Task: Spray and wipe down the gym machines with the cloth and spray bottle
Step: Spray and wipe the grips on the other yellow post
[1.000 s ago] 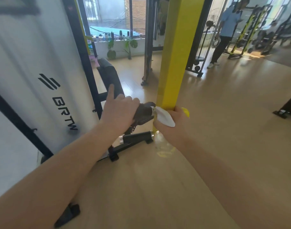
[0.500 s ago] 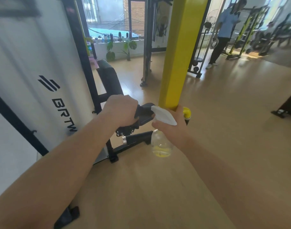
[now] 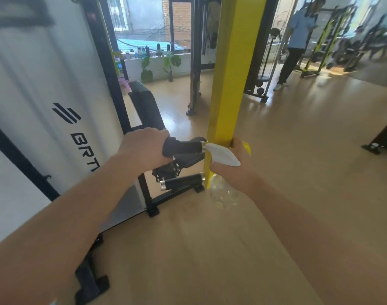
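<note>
**Item 1.** Clear plastic spray bottle with a white trigger head [image 3: 222, 155]. Centre of frame, just right of the yellow square-section steel upright [image 3: 232, 84].
- The right hand [image 3: 231, 170] is curled round the neck below the trigger head, and the nozzle points left toward the upright.
- Handling, as judged: light, thin-walled, yielding under a squeeze, smooth and probably slick when wet.
- Best held at the neck, with a forefinger free for the trigger.

**Item 2.** Black cylindrical handle with a chrome end cap [image 3: 183, 147]. Centre, just left of the upright.
- The left hand [image 3: 146, 146] is closed round its left end.
- Judged rigid under a slightly soft, grippy sleeve. It is fixed to the machine, so it should take firm wiping pressure.

**Item 3.** Second black handle [image 3: 181, 181], lower centre, untouched.

**Item 4.** White machine shroud with black lettering [image 3: 56, 84], left of frame. A black padded seat [image 3: 146, 106] stands beyond it.

**Item 5.** Cloth: not identified. It may be wadded under the left palm, but this cannot be told.

**Hidden or unclear.**
- The spray bottle body is blurred against the pale wooden floor [image 3: 298, 172], so the fill level is uncertain.
- A yellow patch [image 3: 247, 148] shows behind the right hand, nature unknown.
- The fingertips of both hands are out of sight.
- The shroud lettering is cut off by the left forearm.
- A person in a blue top [image 3: 299, 34] stands upper right, well apart and blurred.
</note>
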Demonstrator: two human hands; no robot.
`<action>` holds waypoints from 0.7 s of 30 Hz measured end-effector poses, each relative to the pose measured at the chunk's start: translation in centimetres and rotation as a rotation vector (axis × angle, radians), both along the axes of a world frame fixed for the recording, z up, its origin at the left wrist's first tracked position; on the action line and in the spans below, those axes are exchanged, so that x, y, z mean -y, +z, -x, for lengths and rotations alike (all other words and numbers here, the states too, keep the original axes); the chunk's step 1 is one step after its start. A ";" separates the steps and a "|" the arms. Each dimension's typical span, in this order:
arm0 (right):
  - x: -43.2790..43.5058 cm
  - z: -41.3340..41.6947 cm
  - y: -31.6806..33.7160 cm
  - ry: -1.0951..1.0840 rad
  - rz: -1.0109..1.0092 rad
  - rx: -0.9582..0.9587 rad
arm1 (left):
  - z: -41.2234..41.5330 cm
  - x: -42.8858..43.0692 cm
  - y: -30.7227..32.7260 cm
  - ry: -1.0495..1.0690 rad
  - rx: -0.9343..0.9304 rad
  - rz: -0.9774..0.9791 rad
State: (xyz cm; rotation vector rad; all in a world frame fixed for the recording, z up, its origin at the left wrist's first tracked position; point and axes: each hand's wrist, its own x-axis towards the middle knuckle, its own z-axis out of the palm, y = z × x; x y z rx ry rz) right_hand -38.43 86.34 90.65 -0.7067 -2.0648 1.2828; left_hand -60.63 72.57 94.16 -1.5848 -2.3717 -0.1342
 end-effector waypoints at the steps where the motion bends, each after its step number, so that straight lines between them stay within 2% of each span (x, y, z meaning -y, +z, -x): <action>1: 0.1 -0.1 0.0 0.027 -0.004 0.017 | -0.6 -0.8 0.2 -0.010 -0.041 0.025; 4: 0.4 -0.2 -0.1 0.064 0.054 0.002 | -4.1 -3.9 -0.1 -0.032 -0.191 0.021; 8: -0.1 -0.9 0.2 0.050 0.139 -0.101 | -7.2 -6.7 -1.2 -0.048 -0.228 -0.013; 14: 0.0 -1.1 0.5 0.042 -0.016 -0.034 | -4.0 -4.1 2.0 -0.116 0.044 0.188; 17: -0.3 -1.1 -0.1 0.059 -0.043 -0.014 | -1.9 -2.6 2.8 0.017 0.360 0.202; 18: -0.4 -1.1 -0.1 0.060 -0.039 -0.009 | -1.6 -2.1 2.7 0.053 0.395 0.186; 19: -0.4 -1.0 -0.2 0.063 -0.025 -0.010 | -1.6 -1.7 2.7 0.060 0.368 0.176; 21: -0.5 -0.9 -0.3 0.058 0.045 -0.024 | -2.2 -1.5 2.6 -0.022 0.106 0.189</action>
